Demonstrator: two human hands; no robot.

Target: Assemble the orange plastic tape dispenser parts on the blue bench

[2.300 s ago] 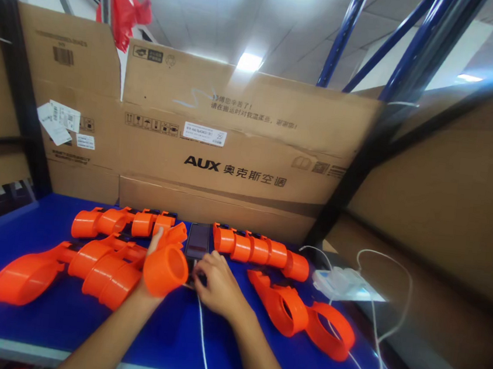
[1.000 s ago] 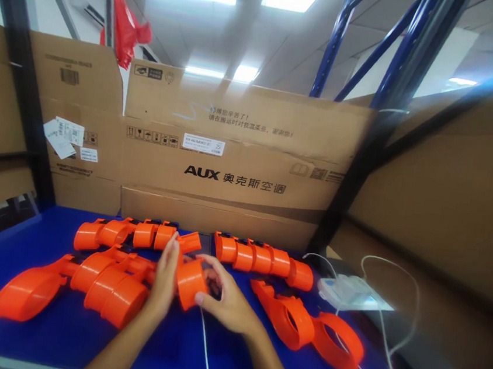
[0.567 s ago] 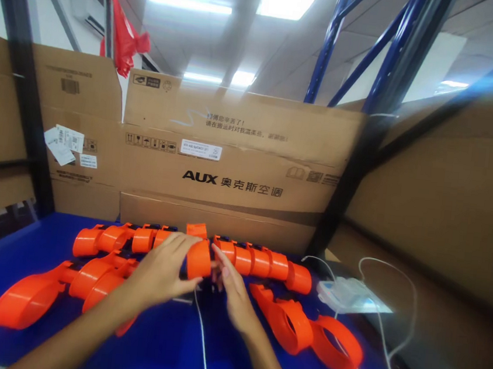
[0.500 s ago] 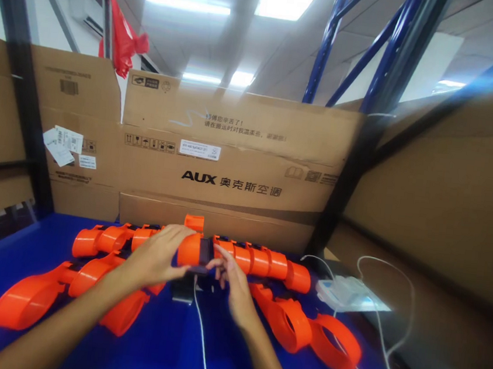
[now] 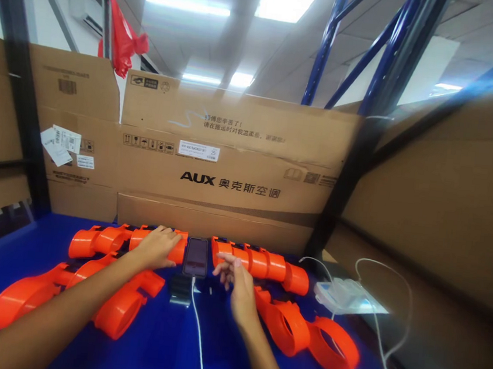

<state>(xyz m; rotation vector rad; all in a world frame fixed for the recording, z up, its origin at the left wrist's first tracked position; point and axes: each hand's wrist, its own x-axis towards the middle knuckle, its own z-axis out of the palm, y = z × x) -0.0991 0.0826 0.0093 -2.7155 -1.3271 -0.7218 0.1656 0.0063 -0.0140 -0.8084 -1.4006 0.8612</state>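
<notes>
The left hand [image 5: 156,248] has its grip closed on an orange ring [image 5: 179,252] — fingers over the top, thumb low on its near side — at the right end of the left back row, just beside an upright-lying phone [image 5: 196,258]. The right hand [image 5: 239,283] holds nothing; its grip is loose and part-curled, in front of the right back row of orange rings [image 5: 258,264]. A white cable [image 5: 198,326] runs from the phone across the blue table [image 5: 167,355] — a small black object [image 5: 180,290] lies near its plug, and larger orange loops [image 5: 333,346] lie at right
</notes>
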